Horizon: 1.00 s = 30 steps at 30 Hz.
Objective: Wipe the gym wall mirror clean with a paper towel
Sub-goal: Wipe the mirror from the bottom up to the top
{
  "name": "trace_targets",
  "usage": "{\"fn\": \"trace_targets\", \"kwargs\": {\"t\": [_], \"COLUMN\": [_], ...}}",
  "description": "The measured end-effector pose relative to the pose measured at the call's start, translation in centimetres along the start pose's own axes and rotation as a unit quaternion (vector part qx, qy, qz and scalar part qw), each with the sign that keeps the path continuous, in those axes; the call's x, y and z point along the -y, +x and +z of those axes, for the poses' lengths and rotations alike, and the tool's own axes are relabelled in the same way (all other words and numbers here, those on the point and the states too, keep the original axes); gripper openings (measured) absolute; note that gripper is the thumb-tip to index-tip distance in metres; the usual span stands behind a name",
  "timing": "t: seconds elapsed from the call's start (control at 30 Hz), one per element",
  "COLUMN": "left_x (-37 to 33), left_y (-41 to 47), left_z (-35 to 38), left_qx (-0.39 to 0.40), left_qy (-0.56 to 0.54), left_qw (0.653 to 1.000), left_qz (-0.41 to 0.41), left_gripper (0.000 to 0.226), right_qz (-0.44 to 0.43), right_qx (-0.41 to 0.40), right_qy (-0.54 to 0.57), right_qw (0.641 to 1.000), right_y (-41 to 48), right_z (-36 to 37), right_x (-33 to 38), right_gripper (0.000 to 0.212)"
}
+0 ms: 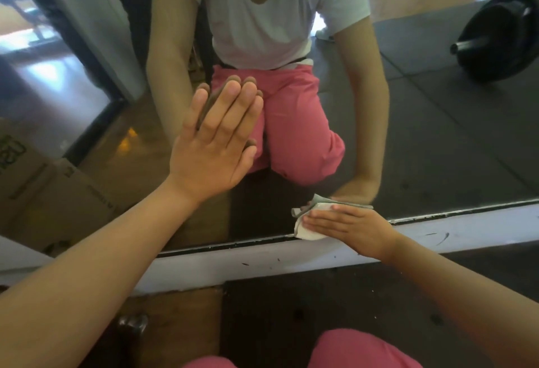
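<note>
White paper towel (310, 224), crumpled, sits low on the mirror (437, 140) at its bottom edge, right of centre. The right hand (350, 226) presses it to the glass with fingers straight and close together. Higher and to the left, the left hand (215, 146) rests flat on the glass, fingers straight and pressed together. A white ledge (262, 259) runs beneath the mirror.

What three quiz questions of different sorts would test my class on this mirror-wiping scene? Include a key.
1. True or false: the left hand lies flat against the mirror.
2. The paper towel sits at the mirror's: A top edge, B bottom edge, C centre.
3. Fill in: the ___ hand presses the paper towel.
Key: 1 true; 2 B; 3 right hand.
</note>
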<state>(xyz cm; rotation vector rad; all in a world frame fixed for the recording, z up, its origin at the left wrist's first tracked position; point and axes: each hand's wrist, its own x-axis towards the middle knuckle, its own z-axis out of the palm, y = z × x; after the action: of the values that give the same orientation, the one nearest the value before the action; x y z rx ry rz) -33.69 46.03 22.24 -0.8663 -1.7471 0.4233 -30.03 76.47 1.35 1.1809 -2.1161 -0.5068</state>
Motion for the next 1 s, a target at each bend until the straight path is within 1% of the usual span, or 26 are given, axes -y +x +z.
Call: {"fn": "trace_targets", "kwargs": {"t": [0.07, 0.17, 0.23, 0.3, 0.37, 0.43, 0.53, 0.63, 0.77, 0.8, 0.93, 1.0], "left_x": [0.0, 0.0, 0.0, -0.1, -0.1, 0.0, 0.0, 0.0, -0.1, -0.1, -0.1, -0.1], "left_y": [-0.1, -0.1, 0.0, 0.0, 0.0, 0.0, 0.0, 0.0, 0.0, 0.0, 0.1, 0.1], "left_z": [0.0, 0.0, 0.0, -0.1, 0.0, 0.1, 0.1, 0.0, -0.3, -0.3, -0.3, -0.3], "left_qx": [0.002, 0.004, 0.002, -0.003, -0.006, -0.003, -0.001, 0.003, 0.008, 0.008, 0.002, 0.001], "left_qy": [-0.003, -0.009, -0.014, -0.015, -0.011, -0.012, -0.006, -0.007, -0.011, -0.01, -0.01, -0.013], "left_qw": [1.0, 1.0, 1.0, 1.0, 1.0, 1.0, 1.0, 1.0, 1.0, 1.0, 1.0, 1.0], "left_qz": [0.001, 0.001, 0.002, 0.003, 0.002, -0.003, 0.002, 0.004, 0.003, 0.003, 0.001, -0.003], "left_gripper": [0.066, 0.066, 0.066, 0.065, 0.066, 0.067, 0.068, 0.068, 0.068, 0.068, 0.07, 0.071], "right_qz": [-0.001, 0.011, 0.037, 0.083, 0.151, 0.224, 0.324, 0.418, 0.533, 0.552, 0.596, 0.627], "right_qx": [-0.002, 0.001, -0.003, -0.027, -0.075, -0.124, -0.19, -0.226, -0.286, -0.295, -0.306, -0.299], "right_qy": [-0.013, -0.049, -0.068, -0.069, -0.054, -0.026, 0.053, 0.148, 0.192, 0.19, 0.17, 0.175], "right_qw": [1.0, 0.999, 0.997, 0.994, 0.984, 0.966, 0.925, 0.867, 0.773, 0.756, 0.722, 0.697], "right_y": [-0.1, 0.0, 0.1, 0.4, 1.1, 2.3, 5.3, 9.3, 14.1, 14.8, 15.1, 14.5], "right_z": [-0.7, -2.1, -3.2, -4.7, -6.6, -8.5, -10.6, -11.4, -10.8, -10.4, -8.1, -6.7], "right_x": [-0.7, -1.7, -2.7, -4.0, -5.4, -6.6, -6.6, -4.5, -2.5, -2.1, -0.1, 1.1], "right_gripper": [0.072, 0.066, 0.071, 0.076, 0.072, 0.072, 0.071, 0.064, 0.057, 0.056, 0.059, 0.06]}}
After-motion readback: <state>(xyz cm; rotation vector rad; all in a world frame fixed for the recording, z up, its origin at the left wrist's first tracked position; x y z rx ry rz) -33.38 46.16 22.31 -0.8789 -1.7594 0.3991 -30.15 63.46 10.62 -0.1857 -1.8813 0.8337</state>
